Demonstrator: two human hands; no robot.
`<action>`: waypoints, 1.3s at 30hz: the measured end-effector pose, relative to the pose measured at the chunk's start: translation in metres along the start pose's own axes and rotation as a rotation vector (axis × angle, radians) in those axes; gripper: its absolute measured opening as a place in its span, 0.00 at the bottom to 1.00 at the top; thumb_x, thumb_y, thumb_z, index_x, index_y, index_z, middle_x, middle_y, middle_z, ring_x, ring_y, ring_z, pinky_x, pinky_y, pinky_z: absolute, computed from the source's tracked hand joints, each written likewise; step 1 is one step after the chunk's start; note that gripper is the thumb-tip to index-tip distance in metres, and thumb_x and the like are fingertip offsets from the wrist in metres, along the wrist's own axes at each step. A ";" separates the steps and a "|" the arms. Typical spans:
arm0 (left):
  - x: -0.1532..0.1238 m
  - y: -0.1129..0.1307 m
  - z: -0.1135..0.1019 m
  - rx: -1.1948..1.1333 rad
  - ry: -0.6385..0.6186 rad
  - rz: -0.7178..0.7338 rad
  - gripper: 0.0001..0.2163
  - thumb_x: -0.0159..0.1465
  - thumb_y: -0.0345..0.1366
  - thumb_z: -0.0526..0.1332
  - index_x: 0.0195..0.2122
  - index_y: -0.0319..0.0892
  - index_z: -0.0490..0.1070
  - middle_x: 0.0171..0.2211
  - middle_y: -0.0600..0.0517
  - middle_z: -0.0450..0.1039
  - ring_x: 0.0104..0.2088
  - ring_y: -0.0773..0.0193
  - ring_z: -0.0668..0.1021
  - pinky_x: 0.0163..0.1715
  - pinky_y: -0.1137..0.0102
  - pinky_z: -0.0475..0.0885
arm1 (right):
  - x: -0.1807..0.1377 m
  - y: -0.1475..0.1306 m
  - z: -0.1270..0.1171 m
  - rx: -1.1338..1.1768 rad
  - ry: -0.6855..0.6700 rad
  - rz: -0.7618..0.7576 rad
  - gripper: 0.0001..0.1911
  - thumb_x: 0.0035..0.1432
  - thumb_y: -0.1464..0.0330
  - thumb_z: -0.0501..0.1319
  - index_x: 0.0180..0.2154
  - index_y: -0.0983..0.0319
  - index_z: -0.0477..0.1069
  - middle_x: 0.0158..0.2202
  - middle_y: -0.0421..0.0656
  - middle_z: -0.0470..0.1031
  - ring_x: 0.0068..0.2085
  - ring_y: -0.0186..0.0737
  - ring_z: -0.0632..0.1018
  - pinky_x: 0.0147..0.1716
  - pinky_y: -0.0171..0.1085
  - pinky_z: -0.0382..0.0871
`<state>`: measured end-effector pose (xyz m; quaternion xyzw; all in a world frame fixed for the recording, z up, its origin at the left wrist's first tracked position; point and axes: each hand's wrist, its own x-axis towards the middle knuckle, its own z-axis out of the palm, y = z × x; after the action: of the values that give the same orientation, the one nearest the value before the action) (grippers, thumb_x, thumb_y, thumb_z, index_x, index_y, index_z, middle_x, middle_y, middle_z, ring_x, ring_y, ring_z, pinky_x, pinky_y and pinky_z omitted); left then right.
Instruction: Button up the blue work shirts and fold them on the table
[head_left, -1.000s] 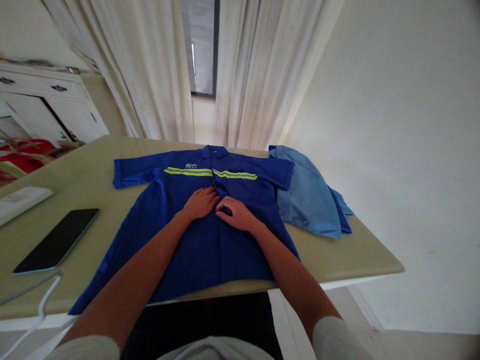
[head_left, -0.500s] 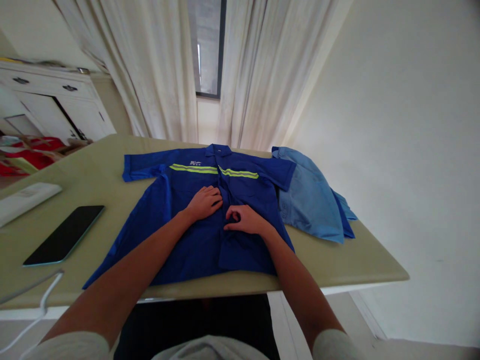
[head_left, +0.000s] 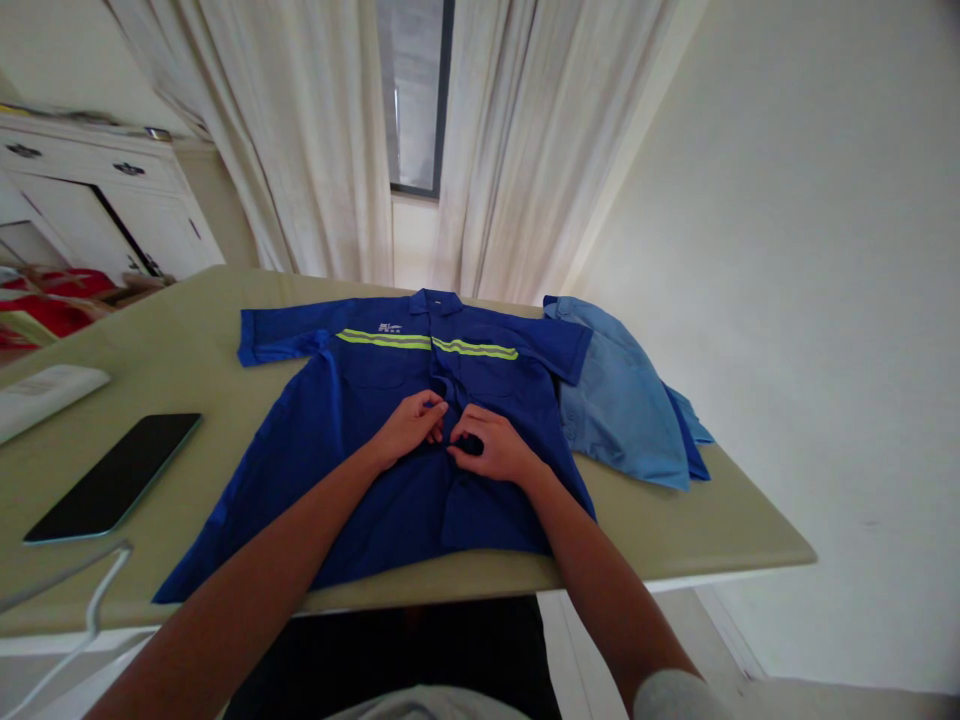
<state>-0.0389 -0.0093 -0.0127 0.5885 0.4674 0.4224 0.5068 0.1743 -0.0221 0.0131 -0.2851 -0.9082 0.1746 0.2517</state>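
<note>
A dark blue work shirt (head_left: 352, 440) with a yellow-green reflective stripe lies spread face up on the pale green table (head_left: 187, 340), collar at the far side. My left hand (head_left: 409, 425) and my right hand (head_left: 487, 445) meet at the shirt's front opening, mid-chest. Both pinch the fabric edges of the placket with curled fingers. The button or hole between the fingertips is too small to make out.
A folded light blue garment (head_left: 622, 400) lies to the right of the shirt. A black phone (head_left: 112, 475) and a white cable (head_left: 82, 620) sit at the left, with a white flat object (head_left: 45, 390) beyond. Curtains and a white cabinet (head_left: 97, 200) stand behind the table.
My left hand went from lying flat on the shirt to pinching the placket. My right hand shifted slightly toward it. The view drifted a little.
</note>
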 end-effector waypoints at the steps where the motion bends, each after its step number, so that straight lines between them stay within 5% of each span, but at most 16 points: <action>1: -0.001 0.000 0.000 -0.019 -0.011 -0.013 0.19 0.61 0.56 0.66 0.36 0.43 0.70 0.23 0.55 0.74 0.21 0.64 0.77 0.24 0.71 0.71 | 0.000 0.000 0.000 -0.001 -0.007 0.002 0.03 0.63 0.67 0.66 0.40 0.58 0.77 0.39 0.42 0.74 0.41 0.40 0.75 0.44 0.36 0.68; 6: -0.006 0.001 0.000 0.068 -0.136 0.016 0.19 0.59 0.54 0.69 0.27 0.43 0.70 0.20 0.54 0.74 0.23 0.64 0.78 0.26 0.70 0.73 | 0.002 0.004 0.004 0.023 -0.089 0.053 0.02 0.63 0.70 0.66 0.37 0.59 0.78 0.37 0.40 0.73 0.38 0.37 0.75 0.40 0.35 0.68; 20: -0.005 0.004 0.006 -0.096 0.108 -0.059 0.23 0.53 0.57 0.73 0.31 0.41 0.72 0.23 0.55 0.75 0.22 0.68 0.76 0.21 0.74 0.70 | 0.007 0.005 0.006 -0.034 -0.033 0.109 0.03 0.61 0.72 0.68 0.36 0.60 0.76 0.36 0.38 0.72 0.35 0.35 0.73 0.38 0.33 0.64; 24: -0.006 0.002 0.006 -0.216 0.050 -0.110 0.24 0.52 0.57 0.74 0.32 0.41 0.72 0.24 0.54 0.75 0.24 0.68 0.77 0.28 0.71 0.76 | 0.007 0.006 0.008 0.097 0.011 0.133 0.05 0.62 0.68 0.70 0.35 0.60 0.75 0.33 0.38 0.71 0.34 0.35 0.73 0.36 0.33 0.64; 28: -0.005 0.004 0.003 -0.276 0.001 -0.043 0.23 0.55 0.54 0.74 0.41 0.41 0.76 0.36 0.48 0.81 0.36 0.62 0.83 0.41 0.65 0.80 | 0.008 0.012 0.005 0.180 0.119 0.201 0.12 0.61 0.61 0.71 0.32 0.61 0.74 0.32 0.38 0.72 0.32 0.34 0.71 0.34 0.33 0.64; 31: -0.006 0.006 -0.001 -0.093 -0.090 0.112 0.22 0.59 0.51 0.71 0.49 0.43 0.78 0.47 0.43 0.82 0.47 0.54 0.83 0.52 0.58 0.78 | 0.009 0.019 0.002 0.297 0.187 0.279 0.17 0.66 0.55 0.66 0.32 0.60 0.73 0.30 0.38 0.72 0.31 0.35 0.71 0.32 0.34 0.64; 34: -0.011 0.002 0.000 0.344 -0.154 0.332 0.23 0.59 0.49 0.71 0.53 0.46 0.78 0.56 0.43 0.79 0.57 0.48 0.79 0.61 0.52 0.72 | 0.009 0.025 0.002 0.362 0.273 0.362 0.17 0.64 0.53 0.65 0.36 0.60 0.71 0.30 0.37 0.71 0.31 0.36 0.71 0.33 0.34 0.65; 39: -0.022 -0.013 0.011 0.899 -0.287 0.471 0.29 0.61 0.44 0.69 0.64 0.45 0.71 0.66 0.38 0.69 0.66 0.43 0.71 0.69 0.49 0.61 | 0.008 0.028 0.016 0.247 0.239 0.351 0.19 0.53 0.64 0.69 0.47 0.59 0.69 0.37 0.37 0.72 0.35 0.37 0.72 0.38 0.36 0.67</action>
<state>-0.0344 -0.0321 -0.0274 0.8888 0.3835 0.1978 0.1543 0.1720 0.0018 -0.0105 -0.4241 -0.7804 0.2903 0.3562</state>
